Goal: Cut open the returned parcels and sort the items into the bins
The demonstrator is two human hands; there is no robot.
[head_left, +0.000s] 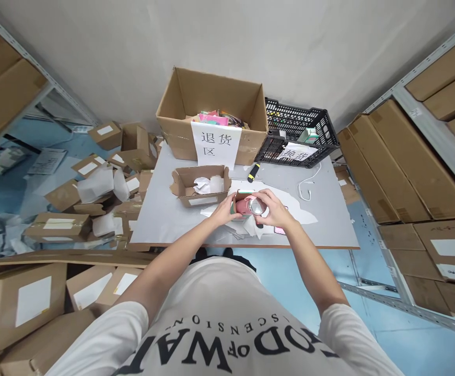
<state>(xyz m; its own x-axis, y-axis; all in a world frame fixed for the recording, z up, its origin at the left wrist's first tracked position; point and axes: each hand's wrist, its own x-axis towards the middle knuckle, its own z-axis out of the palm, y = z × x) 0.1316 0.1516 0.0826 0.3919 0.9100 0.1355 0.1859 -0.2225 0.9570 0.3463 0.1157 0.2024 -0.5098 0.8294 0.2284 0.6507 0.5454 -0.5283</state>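
Two hands meeting over the near middle of the grey tabletop point(164, 209), seen from the head camera. Left hand point(224, 211) curled round the side of a small pink rounded object with a shiny clear end point(249, 207), gripping its body; right hand point(273, 210) closed over the shiny end, fingertips on its rim. Held just above crumpled white wrapping paper point(251, 228), slightly clear of the surface. What the pink item is exactly: too small to tell.

Just behind, a small open brown cardboard mailer box with white stuffing inside point(199, 184). Farther back, a large open brown carton bearing a white paper sign point(211, 121), with a black plastic lattice crate point(295, 133) to its right. Between them and the hands, a black-and-yellow cutter point(254, 172); a white cable point(307, 188) lying to the right.

Best handling, judging by the grip: steady the body firmly with the left, work the shiny end lightly with the right fingertips only, keep the piece low over the paper in case of a slip, and avoid squeezing the clear part, probably fragile or easily smudged.
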